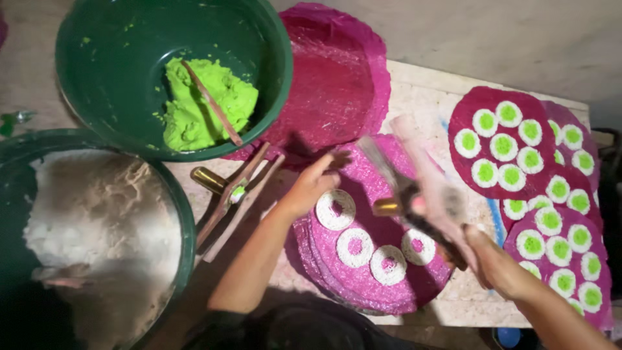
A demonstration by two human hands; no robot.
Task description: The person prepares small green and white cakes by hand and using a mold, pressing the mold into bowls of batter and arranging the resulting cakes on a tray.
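Left hand (310, 188) lies with fingers spread on the pink sheet (382, 259) — best kept flat; right hand (495, 262), fingers clenched, grips the wooden press (421, 194), blurred.

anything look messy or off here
Only small things. Green paste specks dot the inside wall of the green bowl, above the paste lump. The right hand holds a wooden press tool that is blurred. The white rings on the pink disc look tidy.
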